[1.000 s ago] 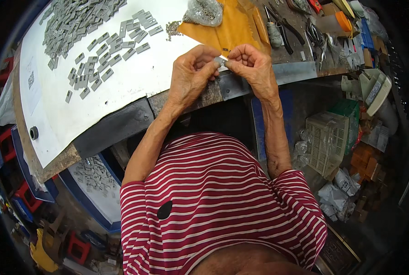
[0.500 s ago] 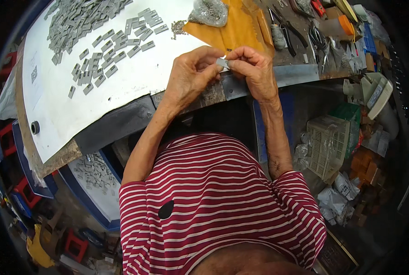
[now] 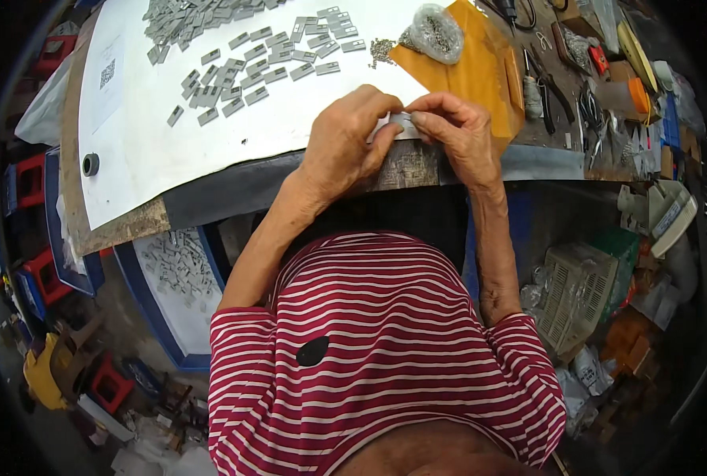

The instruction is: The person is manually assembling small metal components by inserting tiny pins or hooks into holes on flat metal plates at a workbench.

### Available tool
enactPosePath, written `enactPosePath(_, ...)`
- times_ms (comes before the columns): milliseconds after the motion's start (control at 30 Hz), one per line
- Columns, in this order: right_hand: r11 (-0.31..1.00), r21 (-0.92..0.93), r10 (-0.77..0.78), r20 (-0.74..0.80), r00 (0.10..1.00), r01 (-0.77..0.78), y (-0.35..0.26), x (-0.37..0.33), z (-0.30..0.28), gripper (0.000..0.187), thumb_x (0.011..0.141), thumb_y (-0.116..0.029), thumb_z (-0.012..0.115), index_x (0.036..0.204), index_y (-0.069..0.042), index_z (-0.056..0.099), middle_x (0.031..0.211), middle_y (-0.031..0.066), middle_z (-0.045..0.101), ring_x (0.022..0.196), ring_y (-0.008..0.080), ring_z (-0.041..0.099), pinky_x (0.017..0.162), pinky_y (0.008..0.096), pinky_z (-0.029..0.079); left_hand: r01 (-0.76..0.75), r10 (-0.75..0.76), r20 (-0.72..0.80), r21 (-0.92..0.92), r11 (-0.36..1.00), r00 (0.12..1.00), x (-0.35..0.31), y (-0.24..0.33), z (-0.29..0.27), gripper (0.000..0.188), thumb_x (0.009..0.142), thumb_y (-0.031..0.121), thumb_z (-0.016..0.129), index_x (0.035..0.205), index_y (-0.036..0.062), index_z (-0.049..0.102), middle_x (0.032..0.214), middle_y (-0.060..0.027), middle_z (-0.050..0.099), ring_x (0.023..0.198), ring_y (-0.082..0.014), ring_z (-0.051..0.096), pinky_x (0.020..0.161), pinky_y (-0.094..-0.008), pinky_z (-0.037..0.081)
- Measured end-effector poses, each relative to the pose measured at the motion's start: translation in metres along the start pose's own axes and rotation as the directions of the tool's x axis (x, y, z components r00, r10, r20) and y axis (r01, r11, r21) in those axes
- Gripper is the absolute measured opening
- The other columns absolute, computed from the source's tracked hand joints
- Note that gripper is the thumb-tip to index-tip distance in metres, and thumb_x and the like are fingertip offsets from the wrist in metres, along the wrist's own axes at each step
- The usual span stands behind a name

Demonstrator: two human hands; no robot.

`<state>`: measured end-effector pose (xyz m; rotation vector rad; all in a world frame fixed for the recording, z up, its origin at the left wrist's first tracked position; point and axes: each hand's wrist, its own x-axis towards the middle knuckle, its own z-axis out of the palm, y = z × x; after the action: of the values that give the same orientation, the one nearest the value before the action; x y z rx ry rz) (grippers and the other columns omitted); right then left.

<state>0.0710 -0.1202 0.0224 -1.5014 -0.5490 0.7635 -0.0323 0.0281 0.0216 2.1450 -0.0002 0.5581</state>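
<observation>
At the table's near edge my left hand (image 3: 352, 136) and my right hand (image 3: 463, 141) meet, thumb and fingers of each pinched together. Between their fingertips is a small grey rectangular piece (image 3: 402, 120), mostly covered by the fingers and now seen nearly edge-on. Beyond my left hand, several like grey pieces (image 3: 256, 95), each with a dark slot, lie loose on white paper (image 3: 171, 159). A dense heap of them (image 3: 199, 20) rises farther back. Past my fingers sit tiny metal parts (image 3: 382, 51) in a small pile.
A clear plastic bag of small metal parts (image 3: 435, 33) rests on a yellow-orange sheet (image 3: 480, 75). Pliers (image 3: 555, 87) and other tools lie at the right. A black ring (image 3: 91, 164) stands at left. Below the table is a blue-rimmed tray (image 3: 143, 305) with more pieces.
The view has shifted, so the table and its contents sit farther right and lower. Both hands stay together at the piece, which has turned from its flat face to nearly edge-on.
</observation>
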Motion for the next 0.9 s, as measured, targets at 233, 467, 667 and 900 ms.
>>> enactPosePath(233, 0.969, -0.196, -0.179, -0.133, 0.975, 0.151, -0.009, 0.008, 0.014, 0.017, 0.083, -0.011, 0.057, 0.092, 0.002, 0.063, 0.069, 0.0012, 0.058, 0.064, 0.0056, 0.053, 0.056, 0.0180, 0.041, 0.076, -0.068, -0.070, 0.120, 0.990, 0.995, -0.013, -0.021, -0.032, 0.017, 0.075, 0.002, 0.062, 0.092, -0.0005, 0.059, 0.081, -0.0096, 0.057, 0.073, -0.0188, 0.055, 0.066, -0.0265, 0.044)
enactPosePath(467, 0.908, -0.409, -0.255, -0.372, 0.893, 0.089, 0.002, 0.002, -0.053, 0.015, 0.085, -0.009, 0.054, 0.088, 0.004, 0.061, 0.067, -0.0003, 0.055, 0.057, 0.0054, 0.048, 0.051, 0.0191, 0.039, 0.147, -0.102, -0.167, 0.285, 0.947, 0.981, -0.019, -0.046, -0.051, 0.015, 0.070, 0.002, 0.064, 0.084, 0.0021, 0.060, 0.072, -0.0091, 0.053, 0.070, -0.0235, 0.049, 0.066, -0.0335, 0.040)
enactPosePath(667, 0.787, -0.614, -0.280, -0.277, 0.919, 0.055, 0.014, -0.004, -0.069, 0.011, 0.081, -0.008, 0.057, 0.083, 0.002, 0.060, 0.067, 0.0001, 0.056, 0.060, 0.0057, 0.049, 0.055, 0.0208, 0.041, 0.193, -0.134, -0.192, 0.339, 0.921, 0.972, -0.020, -0.050, -0.050, 0.014, 0.071, 0.003, 0.064, 0.084, 0.0031, 0.060, 0.069, -0.0081, 0.052, 0.067, -0.0227, 0.048, 0.065, -0.0332, 0.040)
enactPosePath(900, 0.659, -0.739, -0.361, -0.153, 0.920, 0.136, 0.012, -0.002, -0.055, 0.009, 0.078, -0.006, 0.060, 0.083, 0.002, 0.061, 0.074, 0.0024, 0.051, 0.059, 0.0090, 0.047, 0.054, 0.0218, 0.039, 0.327, -0.259, -0.235, 0.320, 0.889, 0.937, -0.023, -0.051, -0.047, 0.016, 0.073, 0.008, 0.065, 0.089, 0.0043, 0.063, 0.063, -0.0073, 0.053, 0.059, -0.0178, 0.049, 0.057, -0.0309, 0.041)
